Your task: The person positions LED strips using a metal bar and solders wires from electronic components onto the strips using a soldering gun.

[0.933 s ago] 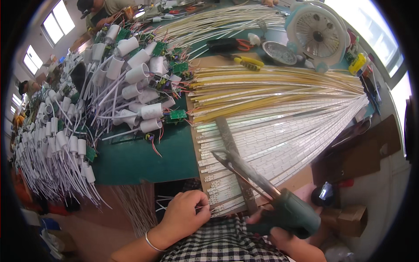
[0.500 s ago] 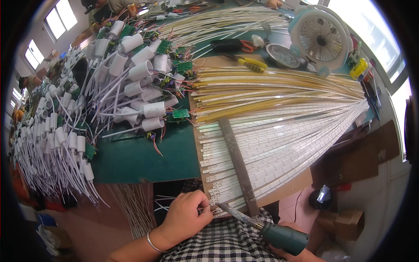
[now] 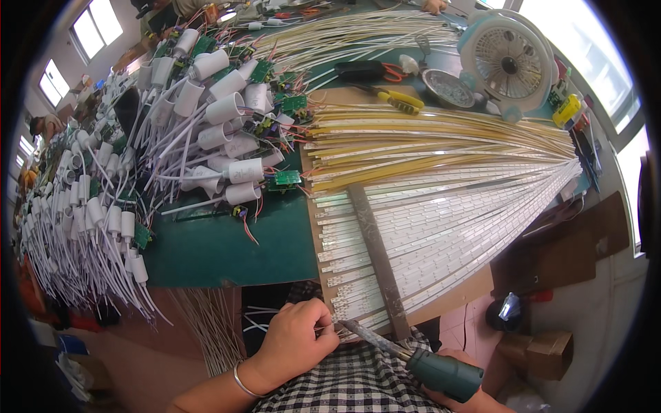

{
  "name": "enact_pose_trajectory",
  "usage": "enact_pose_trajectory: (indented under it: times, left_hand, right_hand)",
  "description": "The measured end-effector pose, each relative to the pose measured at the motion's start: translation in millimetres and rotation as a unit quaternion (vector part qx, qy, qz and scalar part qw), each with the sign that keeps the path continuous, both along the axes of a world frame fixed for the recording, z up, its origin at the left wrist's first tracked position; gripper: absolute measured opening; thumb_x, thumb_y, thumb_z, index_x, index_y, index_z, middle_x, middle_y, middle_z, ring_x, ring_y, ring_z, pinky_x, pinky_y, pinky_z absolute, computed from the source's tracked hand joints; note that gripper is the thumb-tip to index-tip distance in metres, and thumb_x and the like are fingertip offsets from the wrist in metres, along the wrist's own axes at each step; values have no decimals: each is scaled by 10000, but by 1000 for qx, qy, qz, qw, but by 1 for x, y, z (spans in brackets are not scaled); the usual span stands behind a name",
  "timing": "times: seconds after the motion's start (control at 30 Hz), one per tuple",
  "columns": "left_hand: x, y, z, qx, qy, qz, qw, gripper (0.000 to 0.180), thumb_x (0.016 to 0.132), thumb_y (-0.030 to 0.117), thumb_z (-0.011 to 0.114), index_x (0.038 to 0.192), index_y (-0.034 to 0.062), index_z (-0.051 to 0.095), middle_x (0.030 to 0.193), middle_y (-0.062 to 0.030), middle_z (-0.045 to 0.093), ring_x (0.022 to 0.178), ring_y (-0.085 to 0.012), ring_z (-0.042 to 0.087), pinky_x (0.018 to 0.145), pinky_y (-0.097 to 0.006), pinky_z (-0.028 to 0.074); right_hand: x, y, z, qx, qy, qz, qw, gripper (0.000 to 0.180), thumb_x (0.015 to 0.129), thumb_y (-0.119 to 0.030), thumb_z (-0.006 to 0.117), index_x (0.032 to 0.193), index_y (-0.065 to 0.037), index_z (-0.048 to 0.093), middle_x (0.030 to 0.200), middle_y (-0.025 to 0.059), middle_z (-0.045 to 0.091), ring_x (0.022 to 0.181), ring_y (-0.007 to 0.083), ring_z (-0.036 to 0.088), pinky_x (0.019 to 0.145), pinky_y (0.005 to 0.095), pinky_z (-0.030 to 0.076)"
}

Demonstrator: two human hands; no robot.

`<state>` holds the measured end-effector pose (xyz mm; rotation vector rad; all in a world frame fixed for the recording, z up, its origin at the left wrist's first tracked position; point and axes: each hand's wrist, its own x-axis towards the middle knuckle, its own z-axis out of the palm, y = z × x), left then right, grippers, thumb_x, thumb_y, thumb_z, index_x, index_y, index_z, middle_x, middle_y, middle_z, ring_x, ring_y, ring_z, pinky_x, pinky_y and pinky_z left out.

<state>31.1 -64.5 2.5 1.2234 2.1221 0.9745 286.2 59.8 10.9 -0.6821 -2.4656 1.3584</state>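
My left hand point(image 3: 296, 337) pinches thin wire ends against the near end of a white light strip point(image 3: 358, 303) at the table's front edge. My right hand point(image 3: 458, 389), mostly hidden under the tool, grips a soldering iron with a green handle point(image 3: 441, 372). Its metal tip points up-left and meets the strip end beside my left fingers. Many white strips point(image 3: 447, 227) and yellow strips point(image 3: 427, 138) fan out to the right, held down by a dark flat bar point(image 3: 375, 255).
A big pile of white lamp sockets with wires and small green circuit boards point(image 3: 206, 117) covers the green mat point(image 3: 227, 248) on the left. A small fan point(image 3: 506, 62), a round metal dish point(image 3: 447, 86), pliers and a yellow-handled tool point(image 3: 396, 100) lie at the back.
The soldering iron has swung down from over the strips to their near ends by my left fingers. My left hand stays pinched at the strip edge.
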Motion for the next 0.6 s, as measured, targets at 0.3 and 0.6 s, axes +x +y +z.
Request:
enact_pose_trajectory:
  times: [0.3,0.6]
  left_hand:
    - [1,0,0,-2,-4,5,1000,147,679,91,649,751,50,526,698,-77,588,662,-260,565,616,-366,444]
    - [-2,1,2,-14,-3,3,1000,137,687,89,641,754,52,528,694,-74,594,666,-258,565,616,-362,442]
  right_hand:
    - [12,-4,6,-411,43,-168,895,570,802,-340,685,1221,-19,470,820,97,611,812,190,613,795,369,497]
    - [-55,6,22,-625,230,-118,737,712,701,-187,720,1316,-119,368,1251,62,483,1111,288,543,1006,682,300]
